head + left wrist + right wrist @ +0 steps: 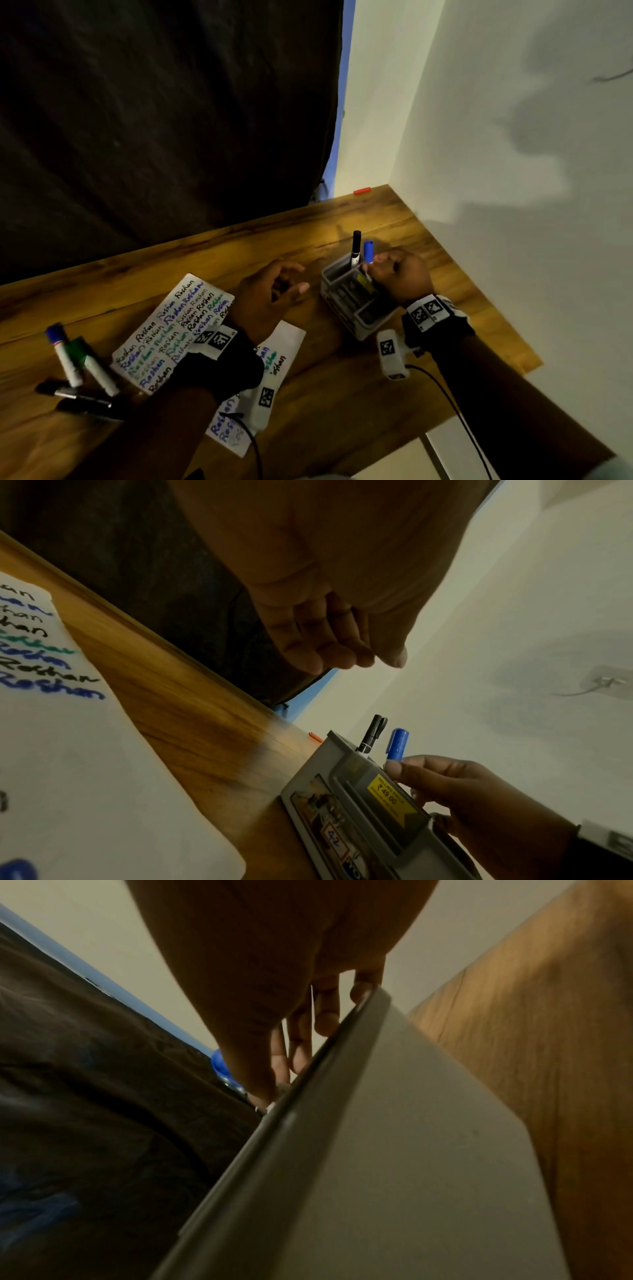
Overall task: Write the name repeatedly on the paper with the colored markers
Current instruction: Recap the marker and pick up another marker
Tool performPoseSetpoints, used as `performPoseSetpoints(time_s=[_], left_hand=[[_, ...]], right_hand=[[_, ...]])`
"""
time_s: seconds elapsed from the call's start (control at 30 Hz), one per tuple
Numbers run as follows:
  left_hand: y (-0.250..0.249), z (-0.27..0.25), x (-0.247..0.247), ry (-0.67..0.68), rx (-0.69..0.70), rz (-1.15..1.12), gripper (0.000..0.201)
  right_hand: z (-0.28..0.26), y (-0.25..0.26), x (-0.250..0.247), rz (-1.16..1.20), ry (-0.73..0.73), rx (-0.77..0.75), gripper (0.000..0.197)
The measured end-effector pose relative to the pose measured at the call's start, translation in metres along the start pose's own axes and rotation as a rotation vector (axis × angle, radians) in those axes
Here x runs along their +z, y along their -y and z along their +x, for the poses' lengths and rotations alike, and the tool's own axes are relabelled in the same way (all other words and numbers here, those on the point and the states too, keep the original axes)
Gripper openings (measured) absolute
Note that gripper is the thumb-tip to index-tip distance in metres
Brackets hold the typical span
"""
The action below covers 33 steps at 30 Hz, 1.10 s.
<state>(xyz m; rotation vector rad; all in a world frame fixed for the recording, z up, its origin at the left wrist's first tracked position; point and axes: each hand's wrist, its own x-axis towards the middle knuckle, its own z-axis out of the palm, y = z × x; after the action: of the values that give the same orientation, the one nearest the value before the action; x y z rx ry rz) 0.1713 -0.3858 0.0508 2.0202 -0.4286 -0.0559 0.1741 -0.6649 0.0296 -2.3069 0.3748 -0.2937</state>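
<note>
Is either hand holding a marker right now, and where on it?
The right hand pinches the blue-capped marker just below its cap, over the grey organizer. The left hand holds nothing.

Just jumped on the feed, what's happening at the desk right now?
A person is partway through writing a name on white paper, already filled with black, blue and green lines. The right hand pinches a blue-capped marker at the grey plastic pen holder, beside a black marker standing in it. The left hand hovers, holding nothing. More markers lie left of the paper.
</note>
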Motion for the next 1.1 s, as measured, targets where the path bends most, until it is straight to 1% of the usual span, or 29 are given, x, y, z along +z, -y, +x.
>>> performPoseSetpoints(time_s=[0.07, 0.13, 0.2, 0.27, 0.33, 0.4, 0.47, 0.5, 0.53, 0.6, 0.67, 0.73, 0.77, 0.83, 0.9, 0.93, 1.03, 1.1], left_hand=[[0.003, 0.000, 0.000, -0.003, -0.001, 0.012, 0.023], [0.005, 0.000, -0.002, -0.003, -0.001, 0.011, 0.023], [0.006, -0.001, -0.003, -0.009, -0.003, 0.007, 0.022], [0.007, -0.003, -0.007, -0.021, -0.010, 0.010, 0.022], [0.010, -0.008, -0.015, -0.036, -0.022, 0.036, 0.022], [0.015, -0.013, -0.024, -0.048, -0.042, 0.074, 0.023], [0.024, -0.026, -0.043, -0.093, -0.070, 0.108, 0.022], [0.030, -0.033, -0.053, -0.114, -0.085, 0.124, 0.022], [0.039, -0.045, -0.066, -0.149, -0.109, 0.150, 0.021], [0.059, -0.073, -0.093, -0.218, -0.185, 0.220, 0.018], [0.080, -0.103, -0.119, -0.308, -0.271, 0.245, 0.014], [0.096, -0.130, -0.144, -0.388, -0.377, 0.210, 0.009], [0.103, -0.144, -0.156, -0.420, -0.436, 0.181, 0.008], [0.112, -0.168, -0.176, -0.488, -0.483, 0.186, 0.010], [0.119, -0.191, -0.192, -0.547, -0.505, 0.236, 0.013], [0.120, -0.199, -0.197, -0.566, -0.506, 0.235, 0.015], [0.124, -0.217, -0.208, -0.610, -0.523, 0.242, 0.016], [0.127, -0.225, -0.212, -0.612, -0.538, 0.265, 0.016]], right_hand=[[0.002, -0.001, 0.002, -0.079, 0.054, 0.018, 0.023], [0.003, -0.003, 0.001, -0.117, 0.070, 0.020, 0.026], [0.003, -0.003, -0.003, -0.110, 0.045, 0.003, 0.033], [0.000, 0.003, -0.011, -0.095, 0.001, -0.040, 0.034], [-0.003, 0.016, -0.018, -0.090, -0.059, -0.121, 0.033], [-0.009, 0.034, -0.023, -0.079, -0.131, -0.234, 0.031], [-0.021, 0.067, -0.015, -0.046, -0.124, -0.350, 0.023], [-0.027, 0.082, -0.007, -0.028, -0.075, -0.397, 0.017], [-0.034, 0.100, 0.005, -0.011, 0.012, -0.447, 0.013], [-0.049, 0.131, 0.036, -0.027, 0.215, -0.561, 0.015], [-0.064, 0.154, 0.072, -0.087, 0.399, -0.677, 0.017], [-0.082, 0.170, 0.109, -0.110, 0.588, -0.708, 0.012], [-0.093, 0.179, 0.128, -0.089, 0.660, -0.718, 0.011], [-0.112, 0.192, 0.163, -0.091, 0.722, -0.784, 0.009], [-0.132, 0.207, 0.195, -0.141, 0.796, -0.864, 0.011], [-0.140, 0.213, 0.206, -0.169, 0.832, -0.880, 0.013], [-0.163, 0.231, 0.233, -0.301, 0.908, -0.927, 0.023], [-0.174, 0.238, 0.247, -0.455, 0.941, -0.944, 0.035]])
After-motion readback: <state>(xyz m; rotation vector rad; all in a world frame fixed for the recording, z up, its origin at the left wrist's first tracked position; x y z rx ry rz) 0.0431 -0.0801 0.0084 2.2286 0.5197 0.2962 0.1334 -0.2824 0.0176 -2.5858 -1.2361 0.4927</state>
